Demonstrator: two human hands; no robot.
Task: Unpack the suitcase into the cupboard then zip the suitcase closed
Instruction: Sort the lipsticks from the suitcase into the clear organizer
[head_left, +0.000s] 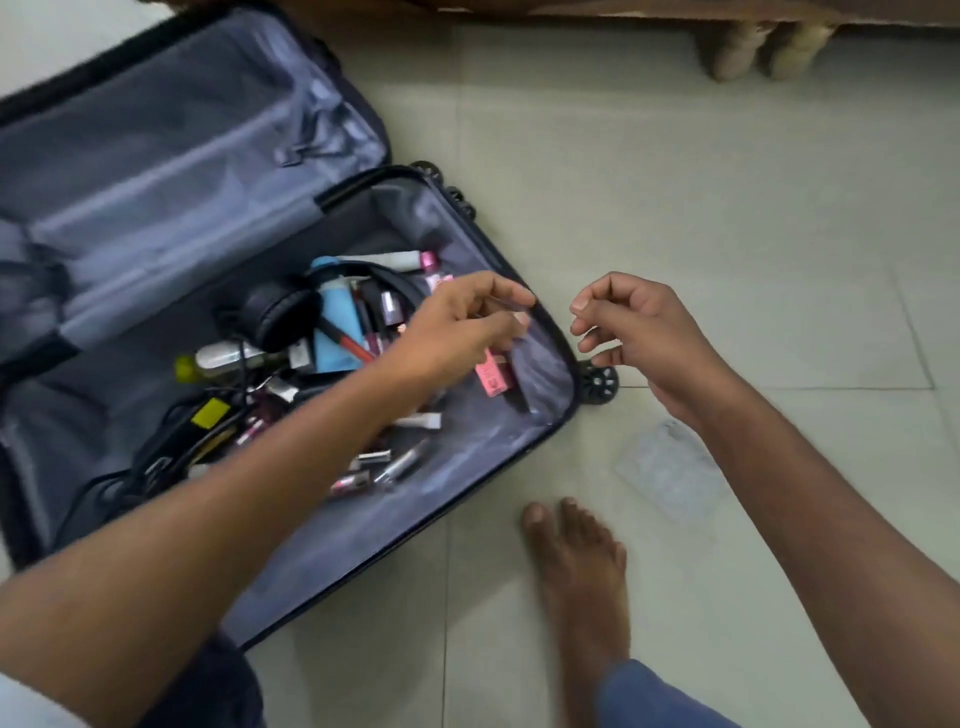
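Note:
A dark suitcase lies wide open on the floor, grey lining showing in both halves. Its near half holds a jumble of black headphones, a blue box, a pink box, tubes, lipsticks and cables. My left hand hovers over the right side of this pile, fingers loosely curled, nothing plainly held. My right hand hangs just past the suitcase's right edge above the floor, fingers loosely curled and empty.
Pale floor tiles spread to the right. A clear plastic packet lies on the floor near my bare foot. Wooden furniture with two light legs stands at the top. Suitcase wheels stick out on the right.

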